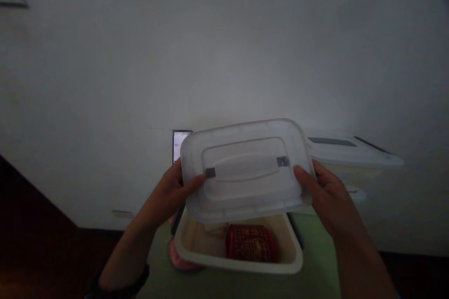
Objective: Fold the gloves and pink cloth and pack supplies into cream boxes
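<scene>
A translucent plastic lid [245,198] with two small grey patches is held up and slightly tilted in both hands. My left hand [177,186] grips its left edge, thumb on the face and fingers behind. On the opposite edge, my right hand [321,182] holds it the same way. Below the lid stands an uncovered cream plastic box [242,265], its back part hidden by the lid. Inside the box lies a dark red package [250,243] with gold print, and a pale item sits beside it.
Behind the lid, a phone [177,147] with a lit screen stands by the white wall. A larger white-lidded container [361,154] is at the right. Something pink [180,257] lies left of the box on the green tabletop [319,252].
</scene>
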Available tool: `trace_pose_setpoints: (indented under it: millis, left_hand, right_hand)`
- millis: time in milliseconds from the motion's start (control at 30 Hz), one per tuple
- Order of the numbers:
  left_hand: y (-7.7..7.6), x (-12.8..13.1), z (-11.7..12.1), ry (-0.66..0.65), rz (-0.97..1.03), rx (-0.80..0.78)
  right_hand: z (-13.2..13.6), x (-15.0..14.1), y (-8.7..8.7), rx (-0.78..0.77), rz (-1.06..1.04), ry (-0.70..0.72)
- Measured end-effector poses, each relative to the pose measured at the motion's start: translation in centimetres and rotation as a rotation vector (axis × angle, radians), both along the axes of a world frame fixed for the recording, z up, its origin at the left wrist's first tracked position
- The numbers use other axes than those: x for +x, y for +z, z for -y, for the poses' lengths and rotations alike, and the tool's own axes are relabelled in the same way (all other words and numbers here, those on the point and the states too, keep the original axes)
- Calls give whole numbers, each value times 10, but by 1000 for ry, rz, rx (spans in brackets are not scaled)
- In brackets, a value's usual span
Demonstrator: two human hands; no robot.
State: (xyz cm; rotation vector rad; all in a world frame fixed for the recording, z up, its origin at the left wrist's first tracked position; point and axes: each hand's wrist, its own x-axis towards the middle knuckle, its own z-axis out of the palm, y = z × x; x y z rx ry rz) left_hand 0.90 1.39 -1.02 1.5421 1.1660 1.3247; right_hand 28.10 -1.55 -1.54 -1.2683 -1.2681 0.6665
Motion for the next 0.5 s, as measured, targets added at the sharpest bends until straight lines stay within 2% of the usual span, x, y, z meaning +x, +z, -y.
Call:
trace_pose_setpoints:
  millis: [67,133,233,367,500]
  left_hand:
    - [0,-1,-1,-93,2,-28]
    - [-1,-3,-2,-133,7,-39]
    - [-2,-4,-5,-123,-14,-22]
    - [-4,-9,-8,-86,-55,15]
    - [-3,-12,-8,-59,-182,-9]
  right_hand:
    - [2,0,3,-18,2,3]
    - [3,0,6,-24,15,-25]
    - [4,-2,7,-18,53,-56]
    - [3,-3,6,-63,49,-6]
    - [3,-3,5,-99,144,-8]
